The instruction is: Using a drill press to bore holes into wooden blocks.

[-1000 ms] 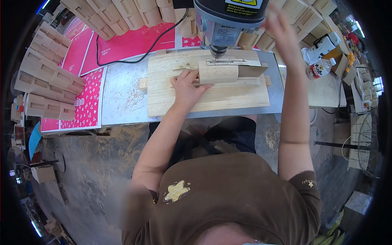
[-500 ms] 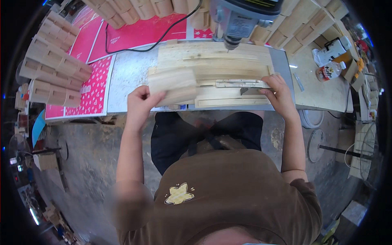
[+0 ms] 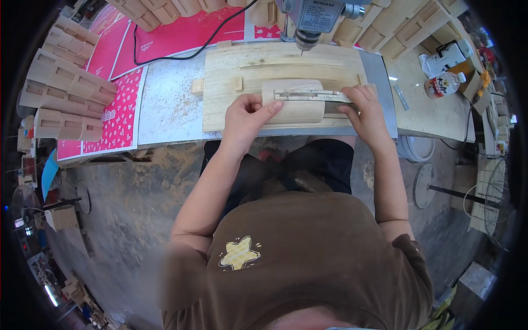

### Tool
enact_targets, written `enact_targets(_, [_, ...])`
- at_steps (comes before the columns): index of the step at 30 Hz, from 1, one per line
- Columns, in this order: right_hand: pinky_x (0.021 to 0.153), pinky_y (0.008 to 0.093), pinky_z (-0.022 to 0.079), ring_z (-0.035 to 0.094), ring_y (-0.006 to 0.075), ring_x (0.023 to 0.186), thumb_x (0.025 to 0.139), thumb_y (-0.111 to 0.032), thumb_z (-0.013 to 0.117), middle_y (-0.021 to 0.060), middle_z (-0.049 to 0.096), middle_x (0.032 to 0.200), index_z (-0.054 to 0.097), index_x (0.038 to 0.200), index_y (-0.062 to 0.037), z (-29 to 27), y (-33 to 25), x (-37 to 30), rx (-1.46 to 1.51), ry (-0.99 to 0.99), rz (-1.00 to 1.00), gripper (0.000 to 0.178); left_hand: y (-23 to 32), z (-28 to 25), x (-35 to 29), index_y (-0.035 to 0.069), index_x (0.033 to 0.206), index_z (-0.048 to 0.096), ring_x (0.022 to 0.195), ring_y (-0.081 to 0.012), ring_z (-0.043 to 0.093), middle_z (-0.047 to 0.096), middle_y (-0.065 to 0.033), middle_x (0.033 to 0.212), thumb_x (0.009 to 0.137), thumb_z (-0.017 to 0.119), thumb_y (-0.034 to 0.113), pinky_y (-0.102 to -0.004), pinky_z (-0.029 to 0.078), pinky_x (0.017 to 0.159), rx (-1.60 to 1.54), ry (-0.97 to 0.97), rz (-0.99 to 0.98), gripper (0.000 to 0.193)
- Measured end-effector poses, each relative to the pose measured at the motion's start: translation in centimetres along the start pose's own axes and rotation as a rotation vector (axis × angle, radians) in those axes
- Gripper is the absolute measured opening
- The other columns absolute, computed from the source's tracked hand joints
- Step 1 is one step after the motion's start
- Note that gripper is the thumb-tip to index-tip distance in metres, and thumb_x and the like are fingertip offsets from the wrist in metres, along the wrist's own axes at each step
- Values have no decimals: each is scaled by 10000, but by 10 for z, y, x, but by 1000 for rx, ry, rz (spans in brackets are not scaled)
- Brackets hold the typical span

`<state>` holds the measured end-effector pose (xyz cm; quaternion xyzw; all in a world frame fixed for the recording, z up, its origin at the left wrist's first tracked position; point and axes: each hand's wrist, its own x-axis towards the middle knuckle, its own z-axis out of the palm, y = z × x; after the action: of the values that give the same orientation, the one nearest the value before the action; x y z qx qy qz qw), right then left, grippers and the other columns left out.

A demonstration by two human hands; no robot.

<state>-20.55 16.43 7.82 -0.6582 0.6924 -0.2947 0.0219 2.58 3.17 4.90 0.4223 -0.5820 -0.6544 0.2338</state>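
Note:
A pale wooden block with rounded corners (image 3: 300, 114) lies on the flat wooden board (image 3: 223, 104). My left hand (image 3: 246, 118) grips the block's left end, thumb on top and fingers curled. Across the block's upper part runs a narrow, pale slotted strip (image 3: 313, 95). My right hand (image 3: 366, 113) pinches the strip's right end between thumb and fingers. A dark flat piece (image 3: 334, 108) shows below the strip, partly hidden by that hand. Above and beyond both hands is the bench drill (image 3: 319, 19), its bit apart from the block.
Stacks of notched wooden blocks stand at the left (image 3: 71, 82) and back right (image 3: 410, 30). A black cable (image 3: 181, 57) curves over pink sheeting (image 3: 192, 33). A small wood piece (image 3: 238, 83) sits on the board. At right are a bottle (image 3: 444, 85) and a white container (image 3: 448, 58).
My left hand has brought the wooden block rightward, from beside the strip to under it. My right hand still holds the strip's end. The whole view has shifted slightly.

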Motion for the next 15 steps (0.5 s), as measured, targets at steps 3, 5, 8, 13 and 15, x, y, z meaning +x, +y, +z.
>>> enact_targets(3, [782,387,430,523,312,892,683,-67,697,110,584,896,591,1000,-35,-2,6,-4,-36,77,18,336,-26,15,-3,-30,1051,565,865,-169,569,593,-136,1005,655,832,223,-305,466,710,-24,164,465,541])
enact_targets(5, [777,381,437,528,310,888,657,-50,712,111,590,897,599,999,-40,-4,10,-3,-32,81,48,360,-33,15,-1,14,1151,542,942,-230,542,558,-132,1065,598,844,173,-356,444,796,199,109,529,650])
enact_targets(8, [775,375,441,532,310,887,658,-48,716,109,596,897,608,1005,-43,-3,28,10,-74,96,50,364,-38,23,16,98,1231,538,963,-267,501,549,-81,1030,515,834,236,-403,346,868,716,265,759,787])
enact_targets(13, [792,378,442,534,307,896,662,-25,714,106,604,906,618,1026,-53,13,44,51,-45,129,54,377,-35,19,51,125,1183,583,926,-213,505,571,-24,951,552,810,314,-407,281,853,880,423,735,697])
enact_targets(15, [801,379,442,534,307,904,662,-15,713,105,606,913,620,1033,-56,20,41,59,-24,129,42,384,-37,6,59,126,1157,601,913,-202,509,579,-4,921,560,803,333,-405,266,852,886,423,744,663])
